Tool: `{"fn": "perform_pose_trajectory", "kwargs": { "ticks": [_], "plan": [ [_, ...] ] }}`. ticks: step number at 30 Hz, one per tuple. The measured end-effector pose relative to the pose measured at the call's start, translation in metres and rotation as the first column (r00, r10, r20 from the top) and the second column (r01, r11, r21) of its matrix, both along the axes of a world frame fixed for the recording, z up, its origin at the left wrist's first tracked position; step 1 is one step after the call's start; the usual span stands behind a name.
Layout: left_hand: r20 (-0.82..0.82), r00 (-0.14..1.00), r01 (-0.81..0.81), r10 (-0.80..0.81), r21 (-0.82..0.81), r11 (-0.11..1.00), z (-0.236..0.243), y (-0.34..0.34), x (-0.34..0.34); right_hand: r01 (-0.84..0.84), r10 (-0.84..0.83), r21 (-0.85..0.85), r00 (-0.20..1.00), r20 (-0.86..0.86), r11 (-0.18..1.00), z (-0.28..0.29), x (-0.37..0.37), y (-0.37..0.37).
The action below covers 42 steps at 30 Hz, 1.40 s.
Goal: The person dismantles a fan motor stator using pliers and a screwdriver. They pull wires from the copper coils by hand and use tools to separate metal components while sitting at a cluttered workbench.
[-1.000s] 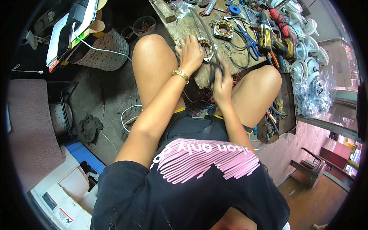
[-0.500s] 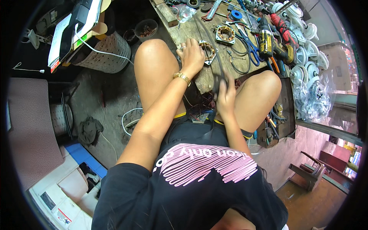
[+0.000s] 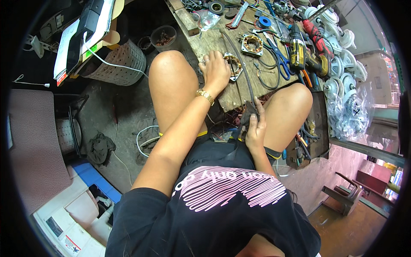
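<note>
Extending beyond right fingers (image 3: pixel 260 112), dark cord (image 3: pixel 247 78)

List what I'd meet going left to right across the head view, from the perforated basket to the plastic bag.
Perforated basket → small tub → left hand → nearer copper-wound ring → farther copper-wound ring → blue-handled scissors → black-and-yellow drill → clear plastic bag.

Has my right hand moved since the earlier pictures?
Yes, your right hand has drawn back toward your body, judged against the near edge of the wooden workbench.
</note>
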<state>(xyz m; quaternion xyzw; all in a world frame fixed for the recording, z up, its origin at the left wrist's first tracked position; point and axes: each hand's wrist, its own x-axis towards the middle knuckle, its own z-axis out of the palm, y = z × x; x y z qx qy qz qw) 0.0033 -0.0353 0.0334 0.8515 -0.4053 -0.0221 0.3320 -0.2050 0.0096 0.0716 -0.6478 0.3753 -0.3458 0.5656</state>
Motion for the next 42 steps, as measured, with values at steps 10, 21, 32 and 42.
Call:
{"fn": "perform_pose_trajectory", "kwargs": {
  "ticks": [10,21,32,42],
  "plan": [
    [-0.011,1.0,0.013,-0.013,0.003,1.0,0.003,-0.008,0.008,-0.079,0.09,-0.384,0.996,0.011,0.92,0.0,0.067,-0.064],
    [-0.041,0.999,-0.008,0.007,-0.015,1.0,0.001,-0.007,0.008,-0.086,0.071,-0.108,0.988,-0.138,0.99,0.01,-0.028,0.007],
    [-0.061,0.996,-0.058,0.058,0.001,0.998,0.006,-0.019,0.021,-0.081,0.071,-0.252,0.996,-0.048,0.964,0.003,0.063,-0.062],
    [-0.054,0.996,-0.078,0.077,-0.002,0.997,0.002,-0.014,0.019,-0.109,0.088,-0.105,0.978,-0.189,0.988,0.009,-0.016,0.001]
  ]
}}
